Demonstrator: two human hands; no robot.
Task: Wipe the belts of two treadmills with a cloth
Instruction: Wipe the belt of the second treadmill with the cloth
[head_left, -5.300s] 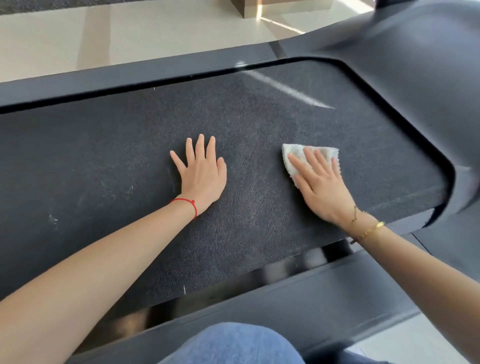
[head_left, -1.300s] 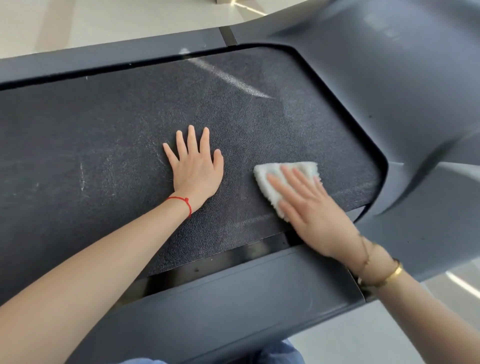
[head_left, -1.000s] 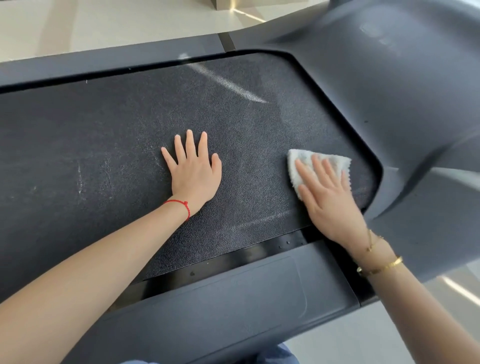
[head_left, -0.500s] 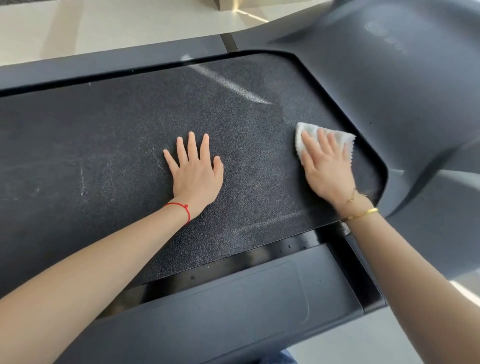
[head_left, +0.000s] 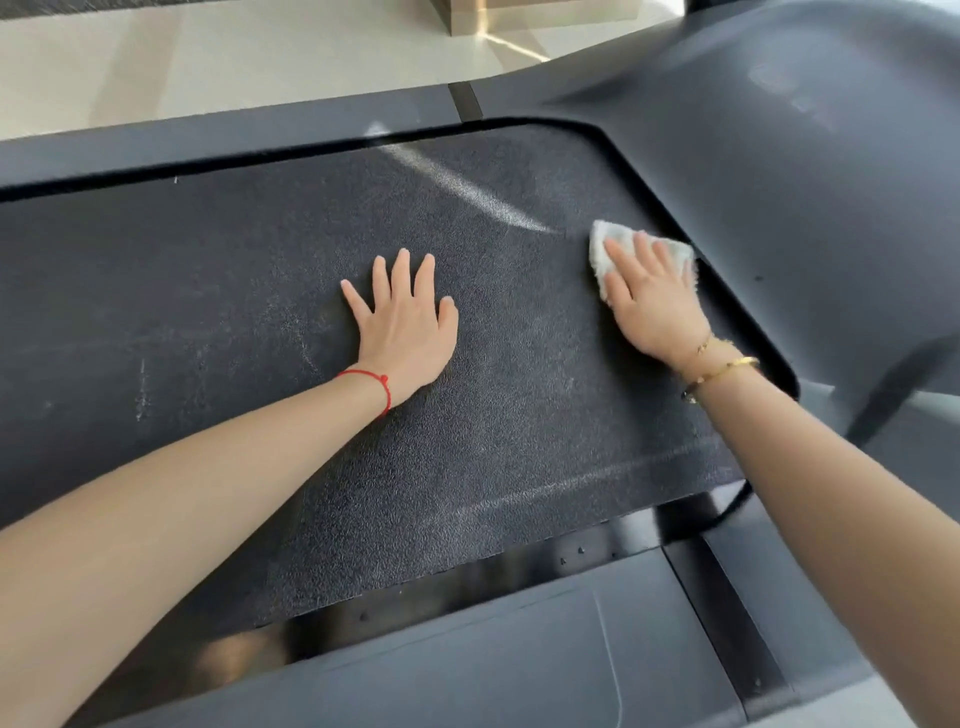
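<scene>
**On the treadmill belt: both hands flat**

On the belt (head_left: 260, 291), my left hand (head_left: 405, 327) lies flat, fingers spread. My right hand (head_left: 652, 304) presses the white cloth (head_left: 602, 249) down with straight fingers, near the belt's far right corner.

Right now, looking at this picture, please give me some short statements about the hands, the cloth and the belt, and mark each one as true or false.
1. The right hand presses the white cloth flat onto the treadmill belt. True.
2. The left hand holds a second cloth. False: it lies flat on the belt with straight fingers and holds nothing.
3. The cloth lies near the belt's curved end, close to the grey housing. True.
4. The red string bracelet is on the right wrist. False: it is on the left wrist; the right wrist has gold bracelets.
5. The cloth is dark blue. False: it is white.
</scene>
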